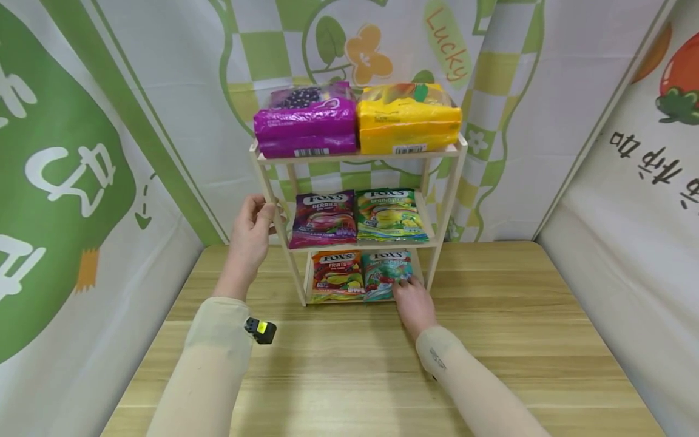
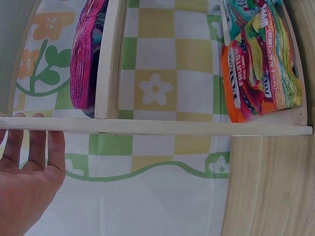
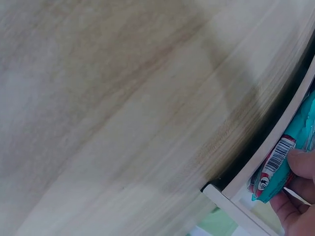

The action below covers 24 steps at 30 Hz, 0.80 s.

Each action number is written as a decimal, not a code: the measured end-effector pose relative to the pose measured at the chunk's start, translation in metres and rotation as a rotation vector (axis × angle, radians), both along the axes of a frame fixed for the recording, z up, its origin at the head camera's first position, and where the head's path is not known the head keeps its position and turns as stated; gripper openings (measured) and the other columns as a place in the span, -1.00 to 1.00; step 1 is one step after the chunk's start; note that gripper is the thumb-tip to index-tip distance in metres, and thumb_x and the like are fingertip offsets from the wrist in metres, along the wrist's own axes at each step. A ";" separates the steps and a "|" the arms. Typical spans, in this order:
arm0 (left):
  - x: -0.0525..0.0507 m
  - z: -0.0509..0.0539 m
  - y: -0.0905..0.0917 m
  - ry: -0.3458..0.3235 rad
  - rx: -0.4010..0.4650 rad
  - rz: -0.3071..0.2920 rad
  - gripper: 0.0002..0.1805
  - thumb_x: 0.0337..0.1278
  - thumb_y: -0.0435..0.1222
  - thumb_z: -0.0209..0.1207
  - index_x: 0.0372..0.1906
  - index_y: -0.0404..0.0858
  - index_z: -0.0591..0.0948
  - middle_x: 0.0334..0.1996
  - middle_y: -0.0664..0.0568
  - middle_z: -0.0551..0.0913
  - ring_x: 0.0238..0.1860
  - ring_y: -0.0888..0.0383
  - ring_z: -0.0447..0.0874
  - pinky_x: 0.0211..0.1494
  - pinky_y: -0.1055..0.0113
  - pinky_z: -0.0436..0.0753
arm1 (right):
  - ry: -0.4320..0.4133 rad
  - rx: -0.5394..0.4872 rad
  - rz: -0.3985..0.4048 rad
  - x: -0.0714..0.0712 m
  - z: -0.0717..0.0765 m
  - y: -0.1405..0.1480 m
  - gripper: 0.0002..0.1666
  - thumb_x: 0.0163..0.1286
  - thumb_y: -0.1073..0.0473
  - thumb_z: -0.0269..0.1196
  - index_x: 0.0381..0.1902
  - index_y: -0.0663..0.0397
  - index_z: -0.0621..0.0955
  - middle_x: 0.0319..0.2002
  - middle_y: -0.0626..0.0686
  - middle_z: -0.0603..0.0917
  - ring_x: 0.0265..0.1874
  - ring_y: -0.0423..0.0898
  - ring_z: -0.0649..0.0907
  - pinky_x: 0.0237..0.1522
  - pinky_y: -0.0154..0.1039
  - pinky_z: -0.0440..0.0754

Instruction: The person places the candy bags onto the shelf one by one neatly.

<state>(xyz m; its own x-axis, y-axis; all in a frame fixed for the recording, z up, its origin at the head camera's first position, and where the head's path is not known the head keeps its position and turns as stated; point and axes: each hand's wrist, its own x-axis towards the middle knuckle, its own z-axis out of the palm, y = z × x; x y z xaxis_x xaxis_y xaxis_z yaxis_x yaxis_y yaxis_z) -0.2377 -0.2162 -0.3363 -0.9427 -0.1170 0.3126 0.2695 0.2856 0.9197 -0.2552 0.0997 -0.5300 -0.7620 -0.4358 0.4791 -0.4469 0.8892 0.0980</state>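
Note:
A small wooden shelf rack (image 1: 297,276) with three tiers stands on the table. My left hand (image 1: 252,227) grips its left post at the middle tier; in the left wrist view the fingers (image 2: 56,150) pass behind the post. On the bottom tier, my right hand (image 1: 414,303) pinches the lower right of a teal candy bag (image 1: 379,273). The right wrist view shows the thumb (image 3: 302,163) on that bag, beside its barcode. An orange Fruits candy bag (image 1: 335,273) leans next to it.
The middle tier holds a purple Berries bag (image 1: 324,218) and a green Spring Tea bag (image 1: 390,215). On top sit a purple package (image 1: 306,124) and a yellow package (image 1: 409,124). The wooden table (image 1: 349,376) extends toward me; a printed curtain (image 1: 175,121) hangs behind.

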 end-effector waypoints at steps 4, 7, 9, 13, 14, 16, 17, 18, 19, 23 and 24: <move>-0.001 -0.001 0.001 -0.001 -0.003 0.004 -0.51 0.63 0.00 -0.13 0.25 -0.34 0.35 0.05 -0.08 0.53 0.09 0.01 0.59 0.21 0.18 0.67 | -0.028 0.025 -0.026 -0.002 0.000 0.000 -0.74 0.16 0.49 0.42 -0.21 0.14 0.79 -0.28 0.10 0.79 -0.27 0.05 0.70 -0.17 -0.13 0.76; -0.002 -0.001 0.002 -0.007 -0.007 0.006 -0.51 0.62 0.01 -0.13 0.24 -0.33 0.36 0.05 -0.07 0.53 0.09 0.03 0.59 0.22 0.18 0.66 | -0.052 0.051 -0.039 -0.003 0.000 0.000 -0.71 0.16 0.48 0.43 -0.15 0.14 0.78 -0.24 0.12 0.79 -0.25 0.07 0.71 -0.15 -0.12 0.77; -0.002 -0.002 0.002 -0.012 -0.010 0.007 -0.50 0.61 0.02 -0.13 0.24 -0.32 0.36 0.06 -0.06 0.53 0.10 0.04 0.58 0.23 0.17 0.65 | -0.067 0.068 -0.042 -0.004 0.000 0.000 -0.68 0.16 0.47 0.43 -0.11 0.15 0.77 -0.21 0.14 0.79 -0.22 0.08 0.71 -0.12 -0.11 0.77; -0.003 -0.003 0.003 -0.015 -0.008 0.007 -0.50 0.61 0.02 -0.12 0.25 -0.33 0.35 0.07 -0.08 0.53 0.12 0.00 0.59 0.25 0.14 0.64 | -0.086 0.093 -0.037 -0.005 -0.003 0.001 -0.62 0.18 0.47 0.42 -0.03 0.17 0.75 -0.13 0.18 0.78 -0.15 0.12 0.72 -0.05 -0.07 0.76; -0.003 -0.003 0.003 -0.014 -0.008 0.007 -0.50 0.61 0.02 -0.12 0.25 -0.33 0.35 0.08 -0.08 0.53 0.12 -0.02 0.59 0.25 0.13 0.64 | -0.086 0.093 -0.034 -0.005 -0.003 0.001 -0.61 0.18 0.47 0.42 -0.01 0.18 0.75 -0.11 0.18 0.78 -0.14 0.13 0.72 -0.04 -0.07 0.76; -0.003 -0.003 0.003 -0.014 -0.011 0.007 -0.50 0.61 0.02 -0.12 0.25 -0.33 0.35 0.08 -0.09 0.52 0.13 -0.04 0.58 0.25 0.12 0.64 | -0.077 0.095 -0.025 -0.005 -0.005 0.002 -0.60 0.18 0.49 0.42 0.00 0.18 0.74 -0.08 0.19 0.78 -0.11 0.14 0.72 -0.01 -0.06 0.76; -0.003 -0.003 0.003 -0.014 -0.010 0.008 -0.50 0.61 0.01 -0.12 0.26 -0.33 0.35 0.08 -0.09 0.52 0.14 -0.05 0.59 0.25 0.12 0.64 | -0.071 0.092 -0.019 -0.005 -0.006 0.002 -0.60 0.18 0.50 0.41 0.01 0.19 0.74 -0.06 0.19 0.78 -0.10 0.14 0.72 0.01 -0.06 0.75; -0.003 -0.003 0.003 -0.013 -0.008 0.007 -0.50 0.61 0.01 -0.12 0.26 -0.33 0.35 0.08 -0.10 0.52 0.14 -0.06 0.59 0.26 0.12 0.64 | -0.066 0.090 -0.014 -0.005 -0.006 0.003 -0.60 0.19 0.50 0.41 0.01 0.19 0.74 -0.05 0.20 0.77 -0.09 0.15 0.72 0.03 -0.05 0.75; -0.003 -0.003 0.003 -0.014 -0.008 0.008 -0.50 0.61 0.01 -0.12 0.26 -0.33 0.35 0.08 -0.10 0.53 0.14 -0.06 0.59 0.25 0.12 0.64 | -0.062 0.086 -0.009 -0.004 -0.007 0.003 -0.60 0.20 0.50 0.40 0.01 0.19 0.74 -0.04 0.20 0.77 -0.08 0.15 0.72 0.04 -0.05 0.74; -0.002 -0.003 0.003 -0.020 0.002 0.009 -0.50 0.61 0.00 -0.11 0.27 -0.34 0.35 0.09 -0.13 0.53 0.14 -0.06 0.58 0.27 0.12 0.63 | -0.070 0.066 0.017 -0.002 -0.008 0.006 -0.60 0.25 0.47 0.38 0.07 0.22 0.71 0.03 0.22 0.75 -0.01 0.18 0.71 0.12 -0.04 0.71; -0.002 -0.003 0.003 -0.023 0.005 0.011 -0.49 0.61 0.00 -0.11 0.27 -0.34 0.36 0.09 -0.12 0.53 0.14 -0.06 0.58 0.28 0.12 0.63 | -0.073 0.062 0.025 -0.001 -0.009 0.006 -0.59 0.26 0.45 0.39 0.09 0.23 0.70 0.05 0.22 0.74 0.01 0.18 0.70 0.14 -0.04 0.70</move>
